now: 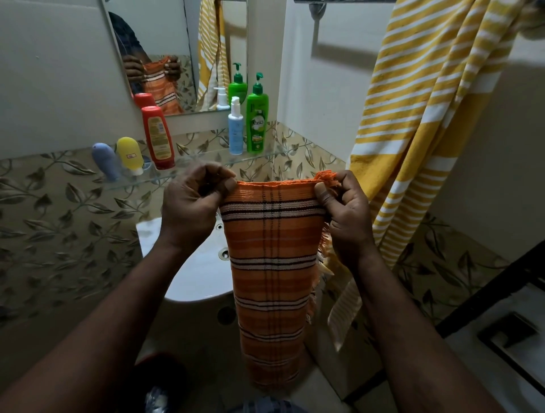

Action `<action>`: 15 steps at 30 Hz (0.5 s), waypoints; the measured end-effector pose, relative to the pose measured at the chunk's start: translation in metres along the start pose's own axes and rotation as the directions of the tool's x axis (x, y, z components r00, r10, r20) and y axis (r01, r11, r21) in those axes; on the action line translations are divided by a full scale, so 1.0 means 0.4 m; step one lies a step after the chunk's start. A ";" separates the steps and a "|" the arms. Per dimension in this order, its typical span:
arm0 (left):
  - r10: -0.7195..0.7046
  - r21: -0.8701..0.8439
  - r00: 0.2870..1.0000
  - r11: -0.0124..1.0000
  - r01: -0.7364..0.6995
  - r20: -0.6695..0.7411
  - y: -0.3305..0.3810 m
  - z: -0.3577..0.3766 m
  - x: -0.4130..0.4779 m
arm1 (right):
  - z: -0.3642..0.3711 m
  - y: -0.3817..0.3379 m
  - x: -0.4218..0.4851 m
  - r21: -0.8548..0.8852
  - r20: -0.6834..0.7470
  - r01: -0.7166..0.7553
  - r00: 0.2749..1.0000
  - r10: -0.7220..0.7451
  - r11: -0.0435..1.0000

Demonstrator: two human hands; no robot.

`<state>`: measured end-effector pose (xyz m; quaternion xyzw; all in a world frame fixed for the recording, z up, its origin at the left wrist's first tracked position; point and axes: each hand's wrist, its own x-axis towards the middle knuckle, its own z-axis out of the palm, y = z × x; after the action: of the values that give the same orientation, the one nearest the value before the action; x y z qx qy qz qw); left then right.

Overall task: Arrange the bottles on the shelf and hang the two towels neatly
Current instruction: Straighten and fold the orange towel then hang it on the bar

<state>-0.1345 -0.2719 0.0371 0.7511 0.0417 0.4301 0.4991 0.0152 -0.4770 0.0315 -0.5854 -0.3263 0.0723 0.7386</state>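
Observation:
An orange striped towel [274, 265] hangs folded lengthwise in front of me over the sink. My left hand [194, 200] pinches its top left corner and my right hand [345, 206] pinches its fringed top right corner. A yellow and white striped towel [418, 123] hangs from the rail at the upper right. On the glass shelf [206, 160] stand a blue tube [104, 160], a yellow tube [129, 153], a red bottle [157, 137], a white and blue pump bottle [236, 126] and a green pump bottle [257, 118].
A white sink [191, 265] sits below the shelf. The mirror [177, 44] above reflects my hands and both towels. A metal towel rail [339, 2] runs along the top right. Dark metal framing [501, 294] stands at the lower right.

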 end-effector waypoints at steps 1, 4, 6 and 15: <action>-0.007 -0.006 1.000 1.000 0.007 0.010 0.001 0.000 0.000 | 0.003 -0.003 -0.001 0.032 0.025 -0.027 0.999 0.026 0.999; -0.043 -0.003 0.995 0.999 0.043 0.091 0.002 -0.001 0.004 | 0.013 -0.006 0.004 0.076 -0.003 -0.055 0.998 0.055 0.996; -0.111 0.010 0.979 0.994 0.111 0.169 0.008 -0.004 0.013 | 0.019 -0.005 0.008 0.076 -0.065 -0.040 0.997 0.045 0.996; -0.323 0.092 0.908 0.946 0.310 0.266 0.048 0.029 0.025 | 0.036 0.004 0.000 -0.034 -0.065 -0.017 0.998 0.015 0.999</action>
<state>-0.1271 -0.2848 0.0566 0.7989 0.1029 0.2330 0.5449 0.0076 -0.4649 0.0315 -0.6028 -0.2987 0.0534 0.7379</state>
